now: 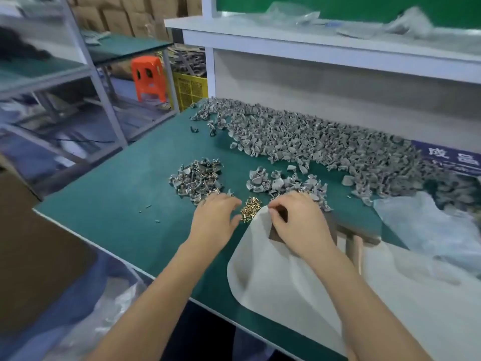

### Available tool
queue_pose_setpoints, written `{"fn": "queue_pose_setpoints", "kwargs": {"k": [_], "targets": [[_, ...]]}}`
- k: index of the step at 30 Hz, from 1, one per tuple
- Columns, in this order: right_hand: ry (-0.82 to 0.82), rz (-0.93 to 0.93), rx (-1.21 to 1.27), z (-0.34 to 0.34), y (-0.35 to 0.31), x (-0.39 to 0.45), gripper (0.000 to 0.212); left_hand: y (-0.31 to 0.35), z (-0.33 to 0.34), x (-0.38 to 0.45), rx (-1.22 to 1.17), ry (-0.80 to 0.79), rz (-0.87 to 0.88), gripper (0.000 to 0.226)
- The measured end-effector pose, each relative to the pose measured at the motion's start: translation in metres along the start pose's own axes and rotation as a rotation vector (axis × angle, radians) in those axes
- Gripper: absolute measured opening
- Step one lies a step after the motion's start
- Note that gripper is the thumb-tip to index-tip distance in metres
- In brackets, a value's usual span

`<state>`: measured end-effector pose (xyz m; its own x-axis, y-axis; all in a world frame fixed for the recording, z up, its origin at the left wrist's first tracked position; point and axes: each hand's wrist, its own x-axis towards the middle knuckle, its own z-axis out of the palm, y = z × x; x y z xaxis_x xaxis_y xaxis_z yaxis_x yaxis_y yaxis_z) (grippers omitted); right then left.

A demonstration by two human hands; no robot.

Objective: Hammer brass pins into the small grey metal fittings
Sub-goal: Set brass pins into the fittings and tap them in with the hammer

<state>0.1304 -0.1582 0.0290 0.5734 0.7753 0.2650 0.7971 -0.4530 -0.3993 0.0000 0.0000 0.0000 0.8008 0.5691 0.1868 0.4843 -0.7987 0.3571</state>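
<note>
A small heap of brass pins (250,210) lies on the green table between my hands. My left hand (216,217) rests flat just left of the pins, fingers spread and holding nothing. My right hand (299,221) is curled just right of them, and its thumb and forefinger pinch the raised corner of a white sheet (268,277). A brown block (275,234) shows under that hand. Loose grey fittings (276,182) lie just beyond my hands. A separate pile of fittings with brass pins in them (197,178) sits to the left.
A big heap of grey fittings (325,142) runs along the back wall under a white shelf (312,45). A wooden handle (356,252) lies right of my right wrist. Clear plastic bags (429,225) sit at the right. The table edge (104,250) runs diagonally at the left.
</note>
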Motion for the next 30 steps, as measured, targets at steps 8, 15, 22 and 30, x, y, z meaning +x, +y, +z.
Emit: {"fn": "queue_pose_setpoints", "kwargs": {"k": [8,15,22,30], "targets": [[0.051,-0.028,0.040,0.014,0.008,0.003,0.014,-0.005,0.001,-0.002,-0.034,0.000,-0.006,0.025],[0.079,0.009,0.160,0.015,0.011,0.005,0.012,-0.006,-0.001,-0.005,0.045,0.009,0.076,0.018],[0.096,0.016,0.218,0.014,0.013,0.002,0.010,-0.008,0.001,-0.010,0.054,0.014,0.138,0.020],[0.137,-0.122,0.377,0.000,0.016,0.002,0.025,0.027,-0.004,0.006,-0.680,-0.019,0.071,0.007]]}}
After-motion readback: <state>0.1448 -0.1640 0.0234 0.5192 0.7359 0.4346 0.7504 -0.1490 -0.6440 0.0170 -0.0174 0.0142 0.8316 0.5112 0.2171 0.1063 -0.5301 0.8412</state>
